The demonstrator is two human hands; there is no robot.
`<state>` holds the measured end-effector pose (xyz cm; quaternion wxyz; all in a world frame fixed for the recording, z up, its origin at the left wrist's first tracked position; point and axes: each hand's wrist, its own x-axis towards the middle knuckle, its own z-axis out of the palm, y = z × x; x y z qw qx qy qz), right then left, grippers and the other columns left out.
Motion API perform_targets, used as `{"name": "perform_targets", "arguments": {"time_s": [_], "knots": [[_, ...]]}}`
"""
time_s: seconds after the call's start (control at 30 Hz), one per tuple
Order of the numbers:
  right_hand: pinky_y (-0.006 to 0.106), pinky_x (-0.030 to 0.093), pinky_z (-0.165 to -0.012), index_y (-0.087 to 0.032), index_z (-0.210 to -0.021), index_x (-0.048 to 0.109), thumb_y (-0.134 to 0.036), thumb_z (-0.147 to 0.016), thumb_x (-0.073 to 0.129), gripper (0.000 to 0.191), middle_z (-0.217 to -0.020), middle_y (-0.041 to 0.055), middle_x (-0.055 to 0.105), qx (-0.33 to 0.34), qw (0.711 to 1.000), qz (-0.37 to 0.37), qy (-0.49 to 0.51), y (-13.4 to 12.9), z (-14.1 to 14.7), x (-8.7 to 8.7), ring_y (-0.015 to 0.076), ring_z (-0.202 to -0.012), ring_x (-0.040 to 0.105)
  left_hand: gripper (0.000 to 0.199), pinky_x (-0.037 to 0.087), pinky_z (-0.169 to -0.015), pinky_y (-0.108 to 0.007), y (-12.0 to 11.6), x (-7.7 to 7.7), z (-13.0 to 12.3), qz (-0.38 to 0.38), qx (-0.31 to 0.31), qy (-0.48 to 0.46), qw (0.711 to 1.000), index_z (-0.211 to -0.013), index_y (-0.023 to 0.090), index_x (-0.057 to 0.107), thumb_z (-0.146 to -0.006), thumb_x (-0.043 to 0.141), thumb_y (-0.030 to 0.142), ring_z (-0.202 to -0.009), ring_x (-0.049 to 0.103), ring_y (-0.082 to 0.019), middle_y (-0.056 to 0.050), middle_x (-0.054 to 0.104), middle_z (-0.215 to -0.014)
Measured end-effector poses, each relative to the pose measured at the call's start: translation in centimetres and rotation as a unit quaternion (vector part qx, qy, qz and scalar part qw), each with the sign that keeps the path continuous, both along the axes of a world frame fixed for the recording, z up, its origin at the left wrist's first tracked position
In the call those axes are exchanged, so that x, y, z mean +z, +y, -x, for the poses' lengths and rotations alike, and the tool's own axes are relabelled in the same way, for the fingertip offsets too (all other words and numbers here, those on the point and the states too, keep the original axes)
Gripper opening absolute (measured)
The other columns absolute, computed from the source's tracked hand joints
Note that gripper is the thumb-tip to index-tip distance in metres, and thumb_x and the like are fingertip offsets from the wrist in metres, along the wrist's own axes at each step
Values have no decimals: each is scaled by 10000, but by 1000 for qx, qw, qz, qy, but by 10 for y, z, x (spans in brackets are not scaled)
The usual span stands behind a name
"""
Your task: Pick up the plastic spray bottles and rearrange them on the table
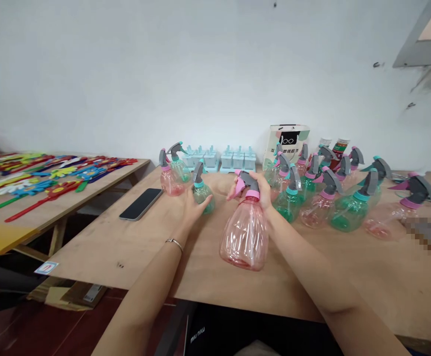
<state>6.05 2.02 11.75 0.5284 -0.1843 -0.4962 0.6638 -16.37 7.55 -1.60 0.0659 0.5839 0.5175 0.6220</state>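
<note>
My right hand (262, 190) grips the grey and pink spray head of a pink see-through bottle (245, 235), which hangs tilted above the wooden table. My left hand (195, 205) is around a green see-through spray bottle (207, 199) with a grey and turquoise head, its thumb across the front. Just behind it on the left stand a pink spray bottle (171, 180) and another green one (180, 168). On the right several pink and green spray bottles are grouped, among them a green bottle (349, 212) and a pink one (386, 220).
A black phone (141, 203) lies on the wooden table (126, 257) at the left. Light-blue popsicle moulds (237, 160) and a printed paper bag (287, 143) stand along the wall. The left table (48, 217) holds colourful hand-shaped and flower-shaped sticks.
</note>
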Motion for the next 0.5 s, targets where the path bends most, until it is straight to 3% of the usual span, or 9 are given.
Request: {"name": "perform_targets", "arguments": {"time_s": [0.17, 0.33, 0.5], "knots": [[456, 623, -739, -231, -831, 620, -554, -689, 635, 352, -675, 51, 711, 49, 998, 30, 17, 5, -3, -4, 311, -867, 737, 648, 397, -1119, -538, 1, -1, 0, -1, -14, 7, 1000, -1254, 245, 518, -704, 813, 419, -1267, 545, -327, -129, 591, -1274], [452, 623, -700, -217, -882, 644, -557, -727, 604, 376, -655, 56, 710, -10, 998, 53, 38, 14, -7, -6, 305, -795, 731, 650, 420, -1107, -529, 2, -3, 1, -6, -14, 1, 1000, -1254, 255, 529, -699, 821, 426, -1253, 565, -322, -117, 599, -1272], [454, 617, -721, -221, -915, 620, -611, -748, 597, 424, -711, 67, 728, 45, 998, 34, 41, 16, -7, -9, 300, -833, 734, 673, 415, -1106, -545, 4, -3, 1, 4, -11, -3, 1000, -1246, 247, 529, -683, 834, 450, -1258, 554, -344, -126, 603, -1264]]}}
